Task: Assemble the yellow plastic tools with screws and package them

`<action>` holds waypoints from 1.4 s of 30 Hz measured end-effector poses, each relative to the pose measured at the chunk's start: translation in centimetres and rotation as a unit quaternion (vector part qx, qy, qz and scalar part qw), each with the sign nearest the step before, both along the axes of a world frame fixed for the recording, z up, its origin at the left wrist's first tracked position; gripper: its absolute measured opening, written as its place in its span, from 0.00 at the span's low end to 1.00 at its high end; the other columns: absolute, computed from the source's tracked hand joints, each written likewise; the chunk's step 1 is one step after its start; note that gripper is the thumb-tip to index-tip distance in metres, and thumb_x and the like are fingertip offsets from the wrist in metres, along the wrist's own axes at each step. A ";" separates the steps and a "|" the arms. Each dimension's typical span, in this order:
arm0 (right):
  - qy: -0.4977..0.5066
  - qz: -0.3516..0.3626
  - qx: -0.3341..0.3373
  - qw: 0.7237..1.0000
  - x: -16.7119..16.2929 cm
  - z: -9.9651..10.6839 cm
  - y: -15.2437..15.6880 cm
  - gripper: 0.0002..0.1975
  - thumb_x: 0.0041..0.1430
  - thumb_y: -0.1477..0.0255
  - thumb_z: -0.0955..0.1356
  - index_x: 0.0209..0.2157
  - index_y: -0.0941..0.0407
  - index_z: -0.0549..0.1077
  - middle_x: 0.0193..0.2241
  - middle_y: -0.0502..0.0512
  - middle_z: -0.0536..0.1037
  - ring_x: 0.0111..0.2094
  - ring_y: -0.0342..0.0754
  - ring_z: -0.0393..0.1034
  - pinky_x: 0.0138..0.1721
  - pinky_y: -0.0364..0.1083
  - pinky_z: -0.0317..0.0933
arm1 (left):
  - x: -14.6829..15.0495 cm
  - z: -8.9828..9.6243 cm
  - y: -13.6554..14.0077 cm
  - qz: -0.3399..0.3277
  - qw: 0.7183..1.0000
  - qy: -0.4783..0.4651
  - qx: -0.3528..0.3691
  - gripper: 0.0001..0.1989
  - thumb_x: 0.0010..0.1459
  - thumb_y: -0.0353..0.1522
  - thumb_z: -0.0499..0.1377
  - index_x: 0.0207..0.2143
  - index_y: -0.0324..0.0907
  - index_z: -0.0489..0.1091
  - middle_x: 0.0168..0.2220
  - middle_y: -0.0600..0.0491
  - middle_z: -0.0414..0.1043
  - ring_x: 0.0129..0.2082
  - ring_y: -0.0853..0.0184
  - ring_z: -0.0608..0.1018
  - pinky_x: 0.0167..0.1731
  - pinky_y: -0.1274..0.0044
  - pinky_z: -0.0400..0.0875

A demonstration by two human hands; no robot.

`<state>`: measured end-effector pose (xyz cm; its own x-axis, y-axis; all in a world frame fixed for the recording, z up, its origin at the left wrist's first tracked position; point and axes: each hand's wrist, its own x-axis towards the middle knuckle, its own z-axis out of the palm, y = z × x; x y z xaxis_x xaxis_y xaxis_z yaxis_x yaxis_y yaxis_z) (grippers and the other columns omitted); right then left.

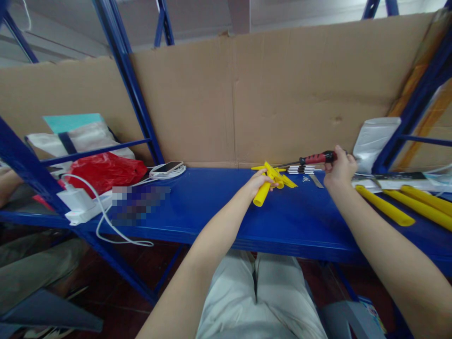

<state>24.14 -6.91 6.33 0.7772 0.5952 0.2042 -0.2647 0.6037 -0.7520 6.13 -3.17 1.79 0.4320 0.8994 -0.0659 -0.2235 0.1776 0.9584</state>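
Note:
My left hand [262, 181] is wrapped round a yellow tube [261, 195], whose open end points toward me. Other yellow pieces [287, 181] lie or join just beyond it; I cannot tell which are attached. In my right hand [341, 168] is a screwdriver [316, 158] with a red and black handle. Its thin shaft reaches left, and the tip comes close to the yellow parts; whether it touches them is unclear. Under the shaft lie several white sticks with dark bands [302, 169], some small metal bits [306, 179] and a flat metal strip [317, 181].
Long yellow tubes [384, 205] lie on the blue shelf [212, 207] at right, near a silver pouch [376, 141]. At left are a phone [167, 168] on a coiled cable, a red plastic bag [106, 172] and a power strip [84, 214]. Cardboard [282, 94] closes the back. Another person's arm [9, 186] shows far left.

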 end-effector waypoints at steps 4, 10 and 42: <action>0.010 0.009 0.015 1.000 0.1 0.0 0.1 0.13 0.58 0.80 0.62 0.22 0.55 0.55 0.12 0.40 0.57 0.11 0.35 0.48 0.11 0.38 0.44 | 0.0 0.1 -0.3 0.005 1.000 0.003 0.003 0.42 0.42 0.14 0.50 0.62 0.38 0.46 0.46 0.39 0.70 0.19 0.72 0.74 0.15 0.83 0.62; 0.007 0.013 0.010 1.000 -0.1 0.0 -0.2 0.13 0.59 0.79 0.62 0.22 0.55 0.55 0.11 0.39 0.58 0.10 0.35 0.48 0.11 0.38 0.45 | 0.0 0.3 -0.6 -0.006 1.000 0.025 0.008 0.43 0.42 0.14 0.51 0.62 0.39 0.46 0.43 0.41 0.72 0.19 0.72 0.74 0.16 0.82 0.63; -0.304 0.041 0.036 0.951 1.2 -2.5 2.0 0.14 0.48 0.60 0.70 0.32 0.53 0.66 0.13 0.40 0.58 0.10 0.38 0.54 0.11 0.40 0.49 | -0.5 -0.3 1.0 0.149 0.987 0.000 0.056 0.37 0.42 0.14 0.51 0.56 0.44 0.56 0.38 0.50 0.71 0.18 0.76 0.70 0.14 0.85 0.60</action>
<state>25.32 -4.87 3.81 0.4541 0.6160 0.6437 0.1590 0.6549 -0.7388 5.62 -2.13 1.47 0.1464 0.9884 0.0405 -0.2504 -0.0026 0.9681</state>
